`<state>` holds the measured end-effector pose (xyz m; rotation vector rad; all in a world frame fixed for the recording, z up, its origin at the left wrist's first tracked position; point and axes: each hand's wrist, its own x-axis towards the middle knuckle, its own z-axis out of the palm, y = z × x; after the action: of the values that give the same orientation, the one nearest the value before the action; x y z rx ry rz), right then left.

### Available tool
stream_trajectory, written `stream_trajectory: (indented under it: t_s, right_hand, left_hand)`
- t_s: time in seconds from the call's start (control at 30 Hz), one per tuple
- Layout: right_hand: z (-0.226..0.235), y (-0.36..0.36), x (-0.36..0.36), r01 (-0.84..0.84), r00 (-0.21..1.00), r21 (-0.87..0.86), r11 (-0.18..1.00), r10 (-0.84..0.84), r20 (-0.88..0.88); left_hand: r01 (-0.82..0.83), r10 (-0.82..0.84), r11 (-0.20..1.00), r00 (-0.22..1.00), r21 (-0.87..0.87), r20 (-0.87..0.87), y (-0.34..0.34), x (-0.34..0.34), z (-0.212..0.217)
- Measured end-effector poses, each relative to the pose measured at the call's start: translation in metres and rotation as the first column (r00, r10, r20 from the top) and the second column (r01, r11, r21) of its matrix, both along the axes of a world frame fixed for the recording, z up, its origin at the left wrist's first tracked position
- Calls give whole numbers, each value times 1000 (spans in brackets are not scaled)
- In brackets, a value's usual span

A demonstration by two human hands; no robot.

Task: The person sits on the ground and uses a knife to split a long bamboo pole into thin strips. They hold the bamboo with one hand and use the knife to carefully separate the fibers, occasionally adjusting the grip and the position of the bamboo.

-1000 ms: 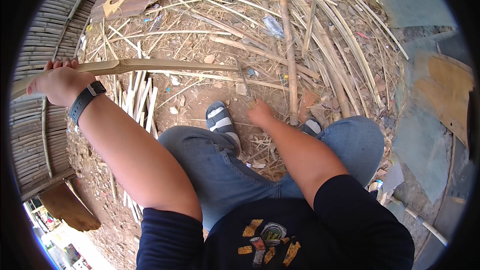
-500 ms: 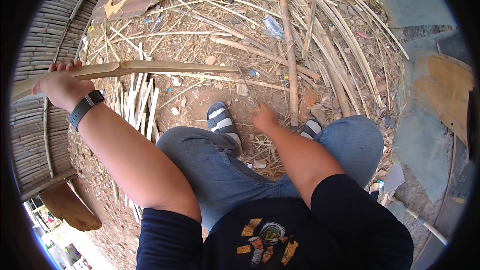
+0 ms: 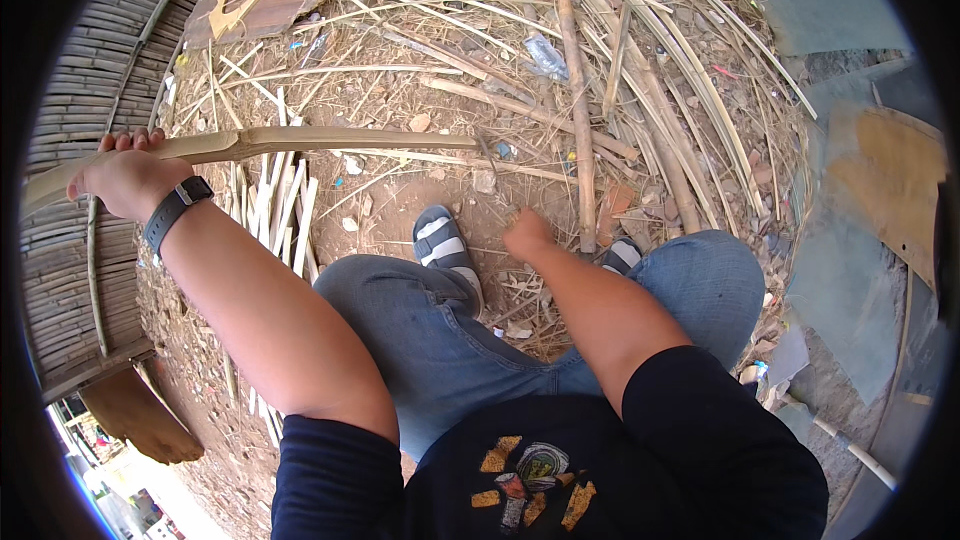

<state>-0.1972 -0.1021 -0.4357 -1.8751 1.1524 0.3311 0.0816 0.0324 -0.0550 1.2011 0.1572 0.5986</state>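
My left hand (image 3: 140, 172) is closed around a long split bamboo piece (image 3: 330, 138), pale and jointed, at the far left. The bamboo stretches across to the right, and its free end stops above the sandalled foot. Between my knees, my right hand (image 3: 528, 232) is a closed fist around the handle of a knife. The handle is mostly hidden in the fist. Seen nearly edge-on, the knife's thin dark blade (image 3: 489, 161) points up and away, its tip at the right end of the bamboo.
Cut pale bamboo strips (image 3: 285, 205) lie in a bundle beyond my left forearm. Brown bamboo poles (image 3: 577, 110) and long strips cover the ground ahead and to the right. A bamboo slat wall (image 3: 85, 130) stands at left. Grey sheets (image 3: 845, 290) line the right side.
The bamboo piece has rolled or dipped slightly, and my left hand has shifted a little with it. My right hand and the knife stay almost in place.
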Motion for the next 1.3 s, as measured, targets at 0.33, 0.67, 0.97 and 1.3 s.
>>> stream_trajectory:
  t_s: [0.33, 0.67, 0.97, 1.3]
  right_hand:
    - [44, 16, 19, -109, 986, 15, 994, 106, 127]
    - [40, 17, 35, 27, 973, 41, 999, -35, 228]
    - [228, -9, 55, -208, 787, -295, 932, 339, 516]
    - [228, -101, -17, -172, 885, -317, 933, 287, 365]
  left_hand:
    - [2, -2, 1000, 1000, 9, 15, -4, 0, 0]
    - [92, -92, 996, 995, 6, 35, -9, -11, 6]
    - [626, -578, 778, 682, 51, 447, 72, -12, 45]
    - [635, -479, 772, 556, 24, 679, 141, -83, 88]
